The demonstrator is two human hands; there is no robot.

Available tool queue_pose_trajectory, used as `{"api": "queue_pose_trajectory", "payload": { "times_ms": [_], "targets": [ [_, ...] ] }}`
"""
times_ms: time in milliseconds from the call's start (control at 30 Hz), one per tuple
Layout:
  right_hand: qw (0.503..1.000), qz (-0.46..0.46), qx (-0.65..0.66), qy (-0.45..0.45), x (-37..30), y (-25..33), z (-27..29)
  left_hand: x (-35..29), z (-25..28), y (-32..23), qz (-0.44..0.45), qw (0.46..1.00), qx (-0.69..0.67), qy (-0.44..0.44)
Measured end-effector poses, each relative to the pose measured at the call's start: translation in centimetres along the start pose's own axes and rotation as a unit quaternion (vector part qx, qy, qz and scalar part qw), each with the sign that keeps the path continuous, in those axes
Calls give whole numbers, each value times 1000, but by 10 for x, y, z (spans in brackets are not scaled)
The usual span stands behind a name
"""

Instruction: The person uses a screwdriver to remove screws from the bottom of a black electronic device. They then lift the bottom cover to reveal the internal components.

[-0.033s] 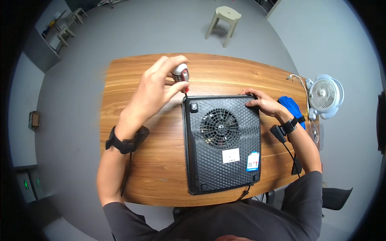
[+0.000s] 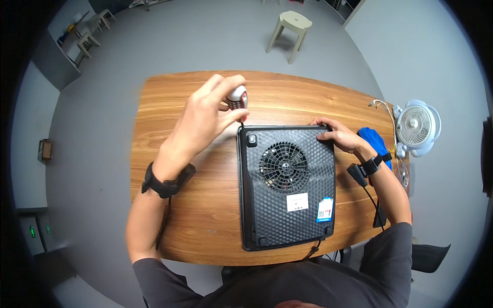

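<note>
A black induction cooker (image 2: pixel 275 220) lies bottom up on the wooden table, its round fan grille (image 2: pixel 285 167), rubber feet and stickers showing. My left hand (image 2: pixel 204 110) is closed round the white, black and red handle of a screwdriver (image 2: pixel 236 97). The tool stands nearly upright, with its dark shaft at the cooker's far left corner; its tip is too small to make out. My right hand (image 2: pixel 339 136) grips the cooker's far right corner, thumb on the underside and fingers over the far edge. A power cord (image 2: pixel 314 249) leaves the near edge.
Right of the cooker lie a blue bundle (image 2: pixel 373 138) and a white desk fan (image 2: pixel 415 126) with cables (image 2: pixel 384 107). A dark flat object (image 2: pixel 379 213) sits by my right forearm. Beyond the table (image 2: pixel 179 220) stands a beige stool (image 2: pixel 295 21). Black bands with cables circle both wrists.
The whole view has shifted slightly, so everything sits a little lower and to the right. Both hands keep their hold on the screwdriver and the cooker.
</note>
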State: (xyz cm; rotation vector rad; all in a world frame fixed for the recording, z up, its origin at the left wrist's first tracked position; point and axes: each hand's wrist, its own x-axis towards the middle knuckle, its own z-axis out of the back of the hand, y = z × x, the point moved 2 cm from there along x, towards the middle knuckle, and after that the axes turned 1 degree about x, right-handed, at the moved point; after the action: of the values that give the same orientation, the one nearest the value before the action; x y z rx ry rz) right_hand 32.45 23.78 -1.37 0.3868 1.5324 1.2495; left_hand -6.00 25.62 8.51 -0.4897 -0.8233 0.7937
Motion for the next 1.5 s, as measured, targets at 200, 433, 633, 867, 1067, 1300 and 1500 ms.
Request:
{"api": "queue_pose_trajectory", "payload": {
  "times_ms": [200, 433, 633, 867, 1067, 1300, 1500],
  "targets": [
    [999, 0, 30, -23, -5, 0, -2, 0, -4, -10, -26, 998, 49, 24],
    [999, -11, 40, 1, -6, 2, -3, -2, -7, -12, -42, 997, -55, 32],
    [998, -14, 67, 8, -5, 5, -3, -1, -4, -17, -36, 996, 67, 39],
    [996, -5, 86, 6, -4, 0, -2, 0, -2, -18, -18, 994, 75, 73],
    [995, -13, 100, 0, -6, 0, -3, 1, 2, -19, -22, 994, 43, 97],
    [996, -7, 89, 5, -6, 5, -4, 7, -1, -17, -36, 989, 126, 65],
    [995, -18, 100, 12, -5, 1, -1, 8, 3, -29, -40, 991, 108, 72]
  ]
}}
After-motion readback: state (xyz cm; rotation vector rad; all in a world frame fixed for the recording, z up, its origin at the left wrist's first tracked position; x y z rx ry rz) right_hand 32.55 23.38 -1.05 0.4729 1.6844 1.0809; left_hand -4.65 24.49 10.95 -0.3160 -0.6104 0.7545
